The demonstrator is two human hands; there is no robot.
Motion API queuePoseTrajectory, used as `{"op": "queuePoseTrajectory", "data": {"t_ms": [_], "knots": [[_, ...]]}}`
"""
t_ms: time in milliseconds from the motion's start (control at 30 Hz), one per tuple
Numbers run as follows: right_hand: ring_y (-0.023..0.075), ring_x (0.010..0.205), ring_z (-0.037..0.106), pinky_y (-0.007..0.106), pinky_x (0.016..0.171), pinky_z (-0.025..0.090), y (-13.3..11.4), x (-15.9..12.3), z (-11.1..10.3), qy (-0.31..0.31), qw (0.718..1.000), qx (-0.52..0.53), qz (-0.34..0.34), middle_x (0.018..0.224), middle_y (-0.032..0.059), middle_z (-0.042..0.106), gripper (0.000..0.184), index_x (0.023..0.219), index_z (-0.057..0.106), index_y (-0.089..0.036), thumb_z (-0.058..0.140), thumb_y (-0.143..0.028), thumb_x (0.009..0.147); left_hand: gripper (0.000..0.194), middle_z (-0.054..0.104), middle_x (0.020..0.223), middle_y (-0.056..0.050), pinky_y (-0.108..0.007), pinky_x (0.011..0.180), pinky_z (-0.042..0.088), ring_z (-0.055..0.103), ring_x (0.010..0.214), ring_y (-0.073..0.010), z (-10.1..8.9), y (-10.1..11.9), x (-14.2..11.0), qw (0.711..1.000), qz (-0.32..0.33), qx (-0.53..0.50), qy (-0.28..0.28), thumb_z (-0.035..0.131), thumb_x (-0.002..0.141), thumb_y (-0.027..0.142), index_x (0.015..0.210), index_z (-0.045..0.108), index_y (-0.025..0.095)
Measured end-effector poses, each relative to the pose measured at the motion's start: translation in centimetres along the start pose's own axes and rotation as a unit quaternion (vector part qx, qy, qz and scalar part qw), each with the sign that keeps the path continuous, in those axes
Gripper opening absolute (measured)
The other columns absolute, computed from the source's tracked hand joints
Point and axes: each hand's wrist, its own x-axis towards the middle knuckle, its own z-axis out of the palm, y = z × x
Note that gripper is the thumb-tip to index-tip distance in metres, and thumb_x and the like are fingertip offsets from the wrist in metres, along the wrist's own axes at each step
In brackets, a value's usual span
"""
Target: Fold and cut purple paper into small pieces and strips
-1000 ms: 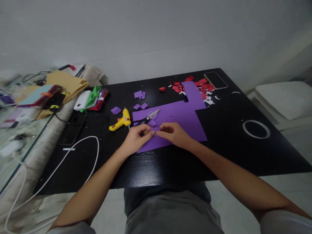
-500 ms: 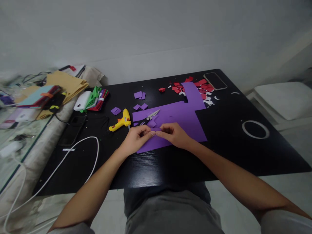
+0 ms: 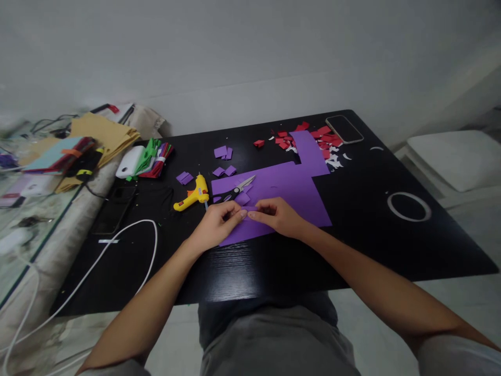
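Observation:
Between their fingertips, my left hand (image 3: 219, 223) and my right hand (image 3: 279, 216) pinch one small purple paper piece (image 3: 249, 209), mostly covered by the fingers. Both hands are closed, thumbs nearly touching, over the near part of a large purple sheet (image 3: 297, 196). Just beyond them lie scissors (image 3: 237, 191) with their blades apart, on top of loose purple squares (image 3: 242, 199). To the left of the scissors rests a yellow glue gun (image 3: 195, 194).
Small stacks of purple pieces (image 3: 223, 152) lie farther back. Red paper scraps (image 3: 326, 137) and a phone (image 3: 344, 129) sit at the back right. A white ring (image 3: 409, 207) lies on the right. A white cable (image 3: 154, 245) loops across the left, near a dark phone (image 3: 113, 211).
The thumbs have shifted slightly on the small purple paper piece, which first showed more of its face, then tilted nearly edge-on. Everything else on the table stays put.

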Motion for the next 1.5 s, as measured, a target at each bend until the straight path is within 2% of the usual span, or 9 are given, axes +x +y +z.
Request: {"op": "queuePoseTrajectory", "data": {"t_ms": [600, 800, 1033, 1500], "knots": [[0.0099, 0.059, 0.033, 0.027, 0.056, 0.027, -0.21, 0.09, 0.06, 0.004, 1.000, 0.015, 0.015, 0.060, -0.0064, 0.037, 0.053, 0.061, 0.051, -0.019, 0.075, -0.064, 0.079, 0.039, 0.055, 0.069, 0.002, -0.025, 0.061, 0.038, 0.049, 0.064, -0.0125, -0.01, 0.22, 0.06, 0.999, 0.027, 0.023, -0.007, 0.055, 0.102, 0.045, 0.075, 0.057, 0.017], [0.0097, 0.058, 0.034, 0.027, 0.057, 0.027, -0.03, -0.06, 0.05, 0.007, 1.000, 0.011, 0.007, 0.060, -0.0066, 0.039, 0.050, 0.062, 0.051, -0.019, 0.076, -0.059, 0.080, 0.037, 0.053, 0.068, 0.002, -0.026, 0.063, 0.037, 0.049, 0.065, -0.0120, -0.06, 0.33, 0.09, 0.997, 0.048, 0.057, 0.008, 0.055, 0.102, 0.041, 0.073, 0.054, 0.018], [0.0103, 0.059, 0.035, 0.028, 0.057, 0.028, 0.11, -0.03, 0.18, 0.007, 1.000, 0.001, 0.004, 0.060, -0.0063, 0.039, 0.049, 0.063, 0.051, -0.019, 0.075, -0.058, 0.081, 0.032, 0.057, 0.071, 0.001, -0.027, 0.065, 0.039, 0.051, 0.066, -0.0127, 0.02, 0.36, 0.05, 0.997, 0.045, 0.053, 0.020, 0.057, 0.101, 0.039, 0.079, 0.062, 0.017], [0.0108, 0.060, 0.036, 0.028, 0.057, 0.028, -0.02, -0.11, 0.19, 0.010, 1.000, 0.000, -0.002, 0.061, -0.0056, 0.041, 0.046, 0.064, 0.054, -0.019, 0.075, -0.056, 0.081, 0.034, 0.054, 0.068, 0.002, -0.026, 0.062, 0.038, 0.050, 0.063, -0.0124, 0.18, 0.38, 0.06, 0.996, 0.063, 0.058, 0.035, 0.057, 0.100, 0.039, 0.074, 0.056, 0.018]]}}
